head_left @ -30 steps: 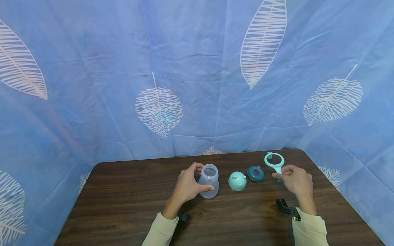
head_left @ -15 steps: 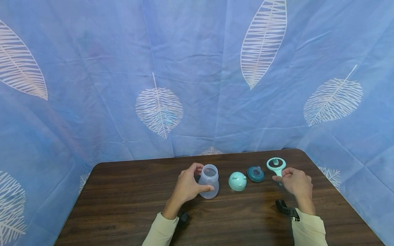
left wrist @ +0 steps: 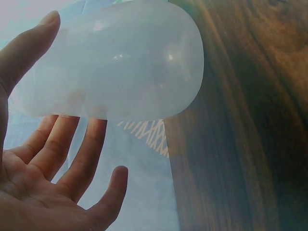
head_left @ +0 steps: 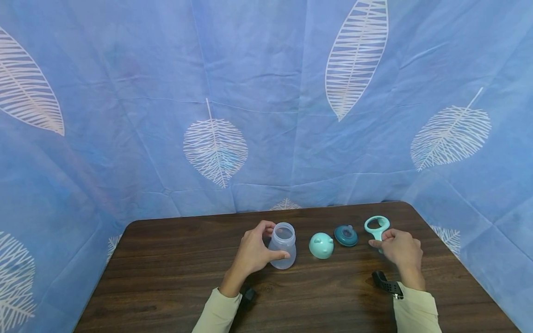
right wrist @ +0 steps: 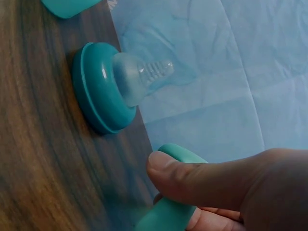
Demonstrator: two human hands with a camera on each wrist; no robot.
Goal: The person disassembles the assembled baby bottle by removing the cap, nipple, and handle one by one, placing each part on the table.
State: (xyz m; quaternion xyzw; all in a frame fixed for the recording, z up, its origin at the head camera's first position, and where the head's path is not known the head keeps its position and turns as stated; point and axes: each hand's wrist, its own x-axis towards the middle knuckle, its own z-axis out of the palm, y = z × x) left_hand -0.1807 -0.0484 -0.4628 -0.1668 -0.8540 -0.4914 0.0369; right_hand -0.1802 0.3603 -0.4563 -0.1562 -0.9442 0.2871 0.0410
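Note:
In the head view my left hand (head_left: pixel 251 252) grips a frosted, open-topped baby bottle (head_left: pixel 284 262) that stands upright on the table, thumb on its near side. The left wrist view shows the thumb and fingers on opposite sides of the bottle (left wrist: pixel 130 57). My right hand (head_left: pixel 403 249) pinches a mint-green bottle handle ring (head_left: pixel 379 234) between thumb and fingers, and part of this handle piece (right wrist: pixel 166 216) is hidden by the thumb. Left of it lies a teal collar (head_left: pixel 345 237) with a clear nipple (right wrist: pixel 132 77) pointing up.
Between bottle and collar sits a mint dome cap (head_left: pixel 321 245) with small ears. All of it is on a dark wood table (head_left: pixel 179 273). A blue leaf-patterned cloth (head_left: pixel 266 138) hangs just behind the table's far edge.
The handle ring has turned in my right fingers and come slightly nearer and to the right. Its second part no longer shows through the ring. My left hand and the bottle are still.

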